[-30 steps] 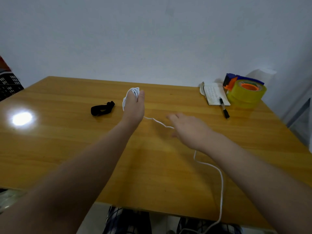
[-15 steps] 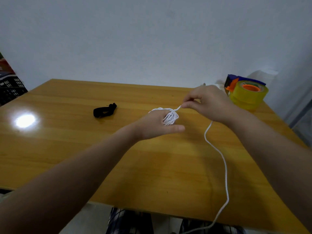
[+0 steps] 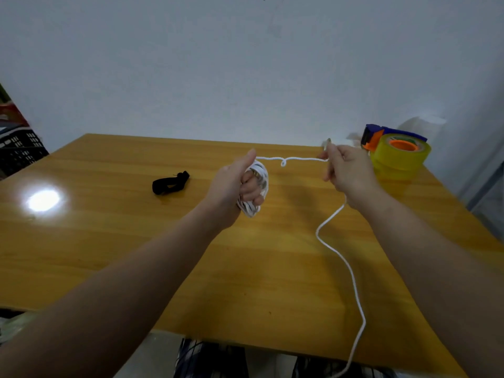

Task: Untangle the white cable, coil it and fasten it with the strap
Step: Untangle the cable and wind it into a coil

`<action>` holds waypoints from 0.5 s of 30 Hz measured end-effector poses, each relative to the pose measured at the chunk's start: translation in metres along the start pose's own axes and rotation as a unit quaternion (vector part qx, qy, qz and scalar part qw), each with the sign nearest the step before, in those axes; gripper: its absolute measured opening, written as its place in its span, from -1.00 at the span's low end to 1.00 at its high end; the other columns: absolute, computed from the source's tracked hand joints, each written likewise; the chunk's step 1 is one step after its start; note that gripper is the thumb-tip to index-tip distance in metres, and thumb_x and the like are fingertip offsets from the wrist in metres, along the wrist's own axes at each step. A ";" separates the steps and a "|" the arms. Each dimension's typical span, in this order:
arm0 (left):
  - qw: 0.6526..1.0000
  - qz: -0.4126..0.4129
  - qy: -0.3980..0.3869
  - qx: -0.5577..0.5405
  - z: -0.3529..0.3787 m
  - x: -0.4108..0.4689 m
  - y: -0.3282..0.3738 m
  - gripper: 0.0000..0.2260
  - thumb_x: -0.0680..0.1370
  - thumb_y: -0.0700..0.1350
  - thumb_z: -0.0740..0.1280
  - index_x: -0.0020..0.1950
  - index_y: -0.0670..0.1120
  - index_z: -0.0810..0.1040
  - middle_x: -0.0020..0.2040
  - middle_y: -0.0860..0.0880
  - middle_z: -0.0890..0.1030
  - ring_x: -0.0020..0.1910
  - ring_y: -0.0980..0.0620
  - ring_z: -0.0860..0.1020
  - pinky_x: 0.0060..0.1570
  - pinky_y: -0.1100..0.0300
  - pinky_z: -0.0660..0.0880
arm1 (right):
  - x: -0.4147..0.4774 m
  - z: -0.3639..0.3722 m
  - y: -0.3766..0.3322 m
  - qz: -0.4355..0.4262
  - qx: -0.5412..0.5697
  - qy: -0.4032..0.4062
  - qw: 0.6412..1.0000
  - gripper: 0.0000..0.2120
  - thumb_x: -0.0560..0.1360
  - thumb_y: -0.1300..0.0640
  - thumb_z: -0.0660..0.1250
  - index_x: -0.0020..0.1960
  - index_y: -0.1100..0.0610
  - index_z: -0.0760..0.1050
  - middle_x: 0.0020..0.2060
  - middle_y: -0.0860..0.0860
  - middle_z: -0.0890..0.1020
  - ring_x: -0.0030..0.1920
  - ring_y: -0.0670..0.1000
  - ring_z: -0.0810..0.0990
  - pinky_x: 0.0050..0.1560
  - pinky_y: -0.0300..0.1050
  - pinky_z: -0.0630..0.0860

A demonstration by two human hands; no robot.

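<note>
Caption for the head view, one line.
Left hand grips the partly coiled white cable, right hand pinches its strand stretched between them; black strap lies on the table.

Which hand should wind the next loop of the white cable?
Right, probably. The right hand pinches the free white cable, whose tail trails over the table edge. The left hand is busy gripping the coil.
</note>
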State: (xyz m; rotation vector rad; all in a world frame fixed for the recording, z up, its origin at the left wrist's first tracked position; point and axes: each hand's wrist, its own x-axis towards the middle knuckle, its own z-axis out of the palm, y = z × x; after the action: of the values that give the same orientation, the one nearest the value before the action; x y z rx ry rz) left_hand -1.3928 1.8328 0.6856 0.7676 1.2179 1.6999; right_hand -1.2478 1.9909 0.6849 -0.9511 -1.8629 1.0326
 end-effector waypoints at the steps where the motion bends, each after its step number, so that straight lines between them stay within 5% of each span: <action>1: 1.000 -0.006 -0.013 -0.006 0.001 -0.001 -0.001 -0.53 0.60 0.05 0.19 -0.46 -0.05 0.14 -0.61 0.04 0.13 -0.62 0.08 0.13 -0.52 0.25 0.25 | 0.001 0.000 0.006 -0.016 -0.054 0.016 0.998 -0.67 0.62 0.02 0.10 -0.17 0.12 0.53 -0.49 0.01 0.48 -0.50 -0.09 0.38 -0.45 -0.21 0.28; 7: 0.991 0.013 -0.099 -0.094 0.020 -0.007 0.013 -0.54 0.51 0.05 0.22 -0.53 -0.03 0.17 -0.67 0.06 0.15 -0.69 0.12 0.13 -0.58 0.32 0.22 | -0.008 0.004 0.034 -0.004 -0.191 0.058 0.980 -0.62 0.61 -0.07 0.06 -0.21 0.10 0.47 -0.41 -0.05 0.43 -0.30 0.03 0.41 -0.32 -0.09 0.25; 10: 0.988 0.041 -0.058 -0.138 0.029 0.005 0.018 -0.50 0.59 0.06 0.18 -0.54 -0.03 0.23 -0.64 0.06 0.18 -0.65 0.11 0.20 -0.52 0.26 0.33 | -0.023 0.019 0.044 0.006 -0.175 -0.016 0.984 -0.65 0.61 -0.04 0.07 -0.30 0.05 0.37 -0.42 -0.01 0.43 -0.32 0.06 0.41 -0.35 -0.09 0.26; 12: 0.992 0.099 -0.015 -0.072 0.028 0.016 0.024 -0.55 0.61 0.07 0.17 -0.46 -0.04 0.32 -0.58 0.05 0.26 -0.58 0.08 0.30 -0.35 0.16 0.45 | -0.034 0.023 0.049 -0.008 -0.237 -0.091 0.967 -0.68 0.62 -0.02 0.05 -0.26 0.03 0.37 -0.32 0.03 0.50 -0.24 0.11 0.49 -0.26 -0.04 0.37; 15: 0.989 0.141 0.054 0.003 0.017 0.034 0.030 -0.69 0.62 0.03 0.16 -0.25 -0.09 0.40 -0.46 0.04 0.43 -0.46 0.08 0.46 -0.16 0.06 0.48 | -0.046 0.020 0.044 -0.057 -0.363 -0.207 0.907 -0.80 0.62 0.05 0.04 0.10 -0.01 0.42 -0.01 0.08 0.57 -0.05 0.12 0.53 -0.05 0.04 0.46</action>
State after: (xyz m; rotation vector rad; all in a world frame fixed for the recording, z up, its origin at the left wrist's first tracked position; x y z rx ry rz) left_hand -1.4013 1.8663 0.7195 0.8954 1.2325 1.9899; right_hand -1.2366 1.9614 0.6257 -1.0599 -2.7211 0.4693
